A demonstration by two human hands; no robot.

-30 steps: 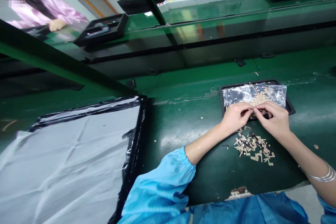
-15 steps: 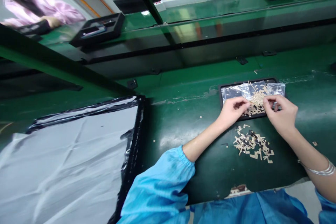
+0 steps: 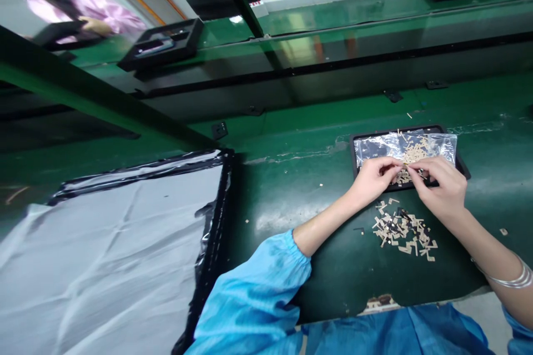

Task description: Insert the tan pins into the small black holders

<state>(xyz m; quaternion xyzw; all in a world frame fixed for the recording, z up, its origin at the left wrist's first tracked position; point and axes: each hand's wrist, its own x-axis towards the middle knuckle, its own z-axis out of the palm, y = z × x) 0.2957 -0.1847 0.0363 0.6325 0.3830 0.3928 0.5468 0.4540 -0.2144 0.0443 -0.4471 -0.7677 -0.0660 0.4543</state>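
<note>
My left hand [image 3: 373, 180] and my right hand [image 3: 444, 186] meet fingertip to fingertip over a black tray [image 3: 355, 163]. Both are closed in a pinch on one tiny piece [image 3: 405, 165], dark and yellowish where it shows; its kind is too small to make out. Beneath them in the tray lies a clear plastic bag [image 3: 377, 146] with a heap of small beige pieces [image 3: 416, 150] on or in it; I cannot tell which. Nearer to me on the green table, a loose pile of beige and black L-shaped and strip-like bits [image 3: 403, 231] is spread out.
A large black-edged tray or box covered with a whitish sheet [image 3: 137, 255] takes up the left. A green post [image 3: 104, 105] slants across the upper left. Beyond a low divider, a person in pink [image 3: 95, 5] works near a black tray [image 3: 162, 44].
My right hand has moved left, and its fingertips now meet those of my left hand at the tiny piece. The view has shifted slightly. The person opposite has raised a dark object.
</note>
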